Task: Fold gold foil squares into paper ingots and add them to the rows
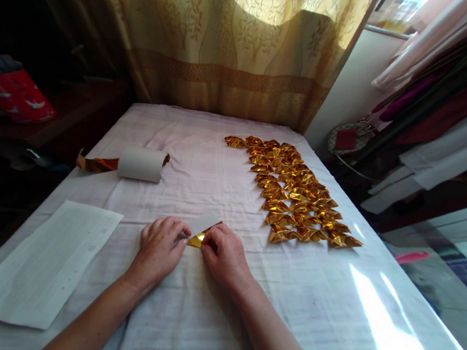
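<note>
My left hand [160, 246] and my right hand [224, 254] rest side by side on the white cloth-covered table [177, 318], near its middle. Between their fingertips they pinch a small piece of gold foil paper [199, 234], partly folded, its white back showing at the top. Both hands touch it and press it onto the cloth. To the right and farther back lie several folded gold paper pieces [296, 195], laid out in rows.
A roll of gold foil paper [141, 163] with a loose gold tail lies at the back left. A white sheet [45, 261] sits at the front left. A patterned curtain [236, 41] hangs behind; stacked fabrics [445, 107] fill the right side.
</note>
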Motion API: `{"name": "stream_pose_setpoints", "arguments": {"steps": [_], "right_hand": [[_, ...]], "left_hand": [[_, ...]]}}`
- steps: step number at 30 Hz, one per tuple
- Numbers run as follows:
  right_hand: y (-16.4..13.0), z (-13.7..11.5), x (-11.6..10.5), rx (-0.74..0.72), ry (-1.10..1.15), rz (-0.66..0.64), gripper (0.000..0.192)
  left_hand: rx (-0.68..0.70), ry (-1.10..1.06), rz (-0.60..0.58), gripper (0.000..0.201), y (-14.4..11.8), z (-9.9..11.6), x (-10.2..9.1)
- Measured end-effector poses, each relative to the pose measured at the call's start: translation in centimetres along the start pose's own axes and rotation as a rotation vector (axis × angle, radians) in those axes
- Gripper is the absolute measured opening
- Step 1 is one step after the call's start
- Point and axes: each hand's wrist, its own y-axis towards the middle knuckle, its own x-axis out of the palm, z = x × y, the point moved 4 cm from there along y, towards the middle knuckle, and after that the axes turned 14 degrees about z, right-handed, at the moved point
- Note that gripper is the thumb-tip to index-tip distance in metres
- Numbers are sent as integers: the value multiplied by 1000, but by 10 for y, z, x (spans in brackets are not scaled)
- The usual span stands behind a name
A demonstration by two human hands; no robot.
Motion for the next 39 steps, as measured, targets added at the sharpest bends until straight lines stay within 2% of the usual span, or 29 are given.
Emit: {"name": "stream_pose_setpoints", "arguments": {"steps": [3, 6, 9, 13, 16, 20, 23, 27, 31, 35, 39], "right_hand": [[0, 1, 1, 4, 10, 3, 18], [-1, 2, 2, 2, 25, 0, 18], [-2, 2, 2, -20, 32, 3, 17], [-1, 2, -3, -80, 69, 32, 18], [-1, 2, -9, -162, 48, 38, 30], [-1, 7, -15, -248, -55, -9, 48], [1, 14, -17, -274, -121, 20, 41], [6, 21, -20, -296, -207, 83, 25], [3, 9, -27, -372, -249, 105, 16], [-14, -14, -23, -512, -274, -20, 13], [-29, -23, -18, -535, -271, -102, 14]], "left_hand": [[69, -6, 70, 22, -5, 2, -4], [213, -38, 124, 21, -10, 12, -9], [331, -79, 115, 17, -11, 21, -9], [336, -79, 84, 12, -4, 22, -6], [391, -44, 73, 9, 0, 22, -5], [534, 38, 111, 11, 2, 27, -7], [602, 74, 148, 17, 2, 29, -8], [639, 94, 147, 19, 4, 23, -13], [704, 77, 153, 24, 3, 11, -22], [682, 95, 183, 23, -4, 3, -33], [580, 78, 70, 22, -17, 9, -35]]}}
